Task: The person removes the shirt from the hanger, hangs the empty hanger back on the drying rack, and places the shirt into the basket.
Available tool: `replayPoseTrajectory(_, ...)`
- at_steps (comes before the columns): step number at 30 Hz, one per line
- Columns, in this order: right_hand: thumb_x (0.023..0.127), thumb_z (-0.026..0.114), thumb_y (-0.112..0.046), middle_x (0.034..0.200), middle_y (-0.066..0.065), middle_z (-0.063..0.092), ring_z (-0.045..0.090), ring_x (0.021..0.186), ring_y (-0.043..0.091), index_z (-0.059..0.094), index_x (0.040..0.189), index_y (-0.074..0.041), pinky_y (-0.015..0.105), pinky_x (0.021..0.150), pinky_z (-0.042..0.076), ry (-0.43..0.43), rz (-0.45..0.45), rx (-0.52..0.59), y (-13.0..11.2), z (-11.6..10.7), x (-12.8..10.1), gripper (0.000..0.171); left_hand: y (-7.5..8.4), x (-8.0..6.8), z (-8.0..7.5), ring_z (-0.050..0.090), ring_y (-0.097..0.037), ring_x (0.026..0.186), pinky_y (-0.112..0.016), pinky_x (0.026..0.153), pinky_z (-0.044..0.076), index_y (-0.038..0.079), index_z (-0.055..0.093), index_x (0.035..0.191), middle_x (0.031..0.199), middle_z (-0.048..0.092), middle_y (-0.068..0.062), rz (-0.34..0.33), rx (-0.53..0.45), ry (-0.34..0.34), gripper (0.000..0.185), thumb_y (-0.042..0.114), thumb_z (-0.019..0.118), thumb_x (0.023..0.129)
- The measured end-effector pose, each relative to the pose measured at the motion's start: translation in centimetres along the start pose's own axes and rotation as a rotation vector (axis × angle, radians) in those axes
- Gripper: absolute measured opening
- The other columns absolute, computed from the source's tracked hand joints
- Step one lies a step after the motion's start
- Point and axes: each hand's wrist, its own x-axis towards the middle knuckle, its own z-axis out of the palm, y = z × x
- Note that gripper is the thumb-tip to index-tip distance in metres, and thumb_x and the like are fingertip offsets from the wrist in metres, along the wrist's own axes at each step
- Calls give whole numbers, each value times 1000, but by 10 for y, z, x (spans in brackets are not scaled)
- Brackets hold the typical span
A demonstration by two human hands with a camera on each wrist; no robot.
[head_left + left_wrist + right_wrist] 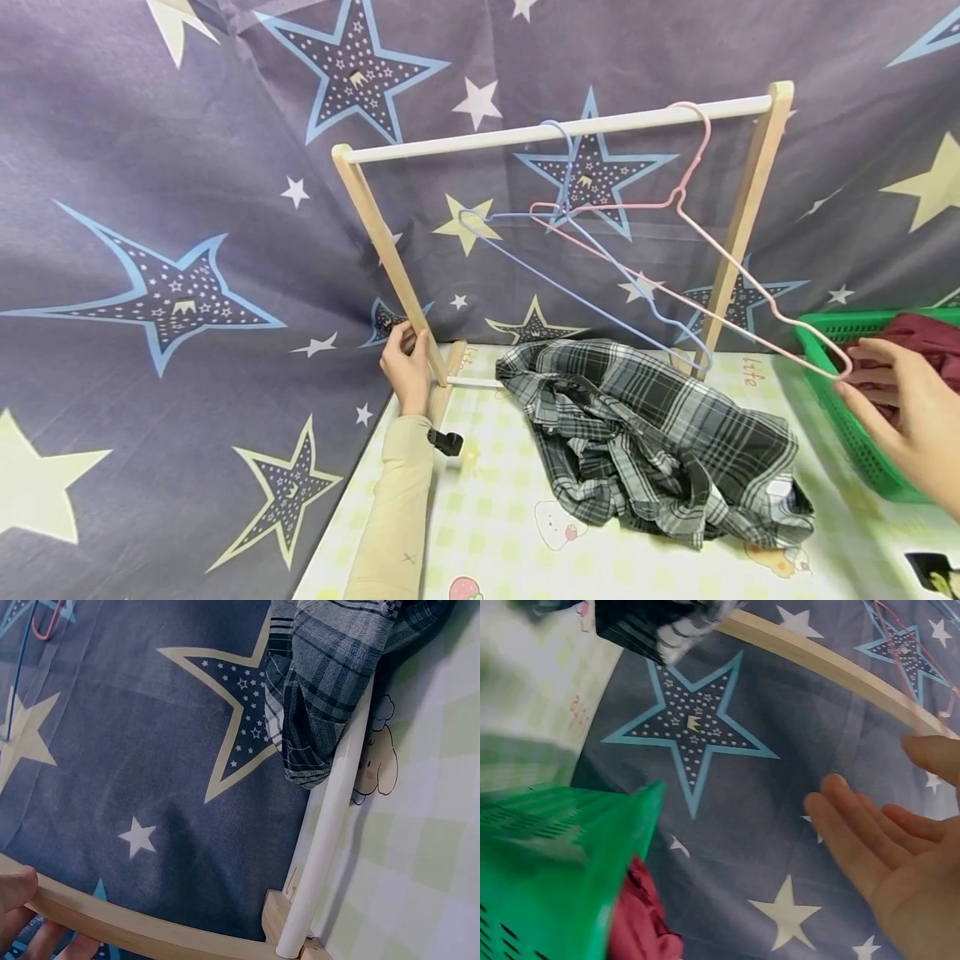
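A wooden clothes rack with a white top bar stands on the table. A pale blue hanger and a pink hanger hang tilted from the bar. My left hand grips the rack's left post low down; its fingers curl over the wood. My right hand reaches out flat, its fingertips at the pink hanger's lower corner. Its palm is empty in the right wrist view. A crumpled plaid shirt lies on the table under the hangers.
A green basket with a dark red garment stands at the table's right edge, under my right hand. A star-patterned cloth hangs behind and left. The rack's white bottom rod lies beside the shirt.
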Motion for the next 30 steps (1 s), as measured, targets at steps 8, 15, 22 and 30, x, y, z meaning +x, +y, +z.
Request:
replayPoseTrajectory(8, 91, 70, -6, 102, 35, 60, 69, 78, 33, 48, 124, 15, 39, 61, 57, -241, 12, -169, 11, 8, -6, 45, -1, 1, 0, 72, -30, 96, -39, 88, 58, 6, 73, 109, 103, 74, -16, 22, -25, 6, 22, 12, 75, 88)
replayPoseTrajectory(15, 95, 68, -31, 119, 35, 56, 59, 98, 52, 51, 126, 13, 64, 75, 49, -513, 143, -124, 12, 24, -14, 57, 0, 2, 0, 72, -31, 95, -42, 87, 58, 5, 73, 109, 104, 74, -17, 31, -32, 11, 22, 11, 75, 88)
replayPoseTrajectory(22, 91, 70, -43, 132, 36, 49, 47, 117, 56, 44, 137, 12, 70, 87, 41, -610, 220, -91, 11, 39, -21, 77, -1, 1, -2, 73, -30, 94, -40, 87, 58, 5, 73, 109, 103, 74, -16, 31, -18, 10, 22, 11, 75, 88)
replayPoseTrajectory(30, 81, 78, -49, 133, 42, 46, 48, 115, 61, 39, 138, 15, 71, 84, 45, -693, 212, -101, 16, 56, -31, 95, 2, -1, -3, 72, -33, 95, -44, 88, 58, 3, 73, 108, 103, 74, -18, 36, -25, 7, 22, 11, 75, 88)
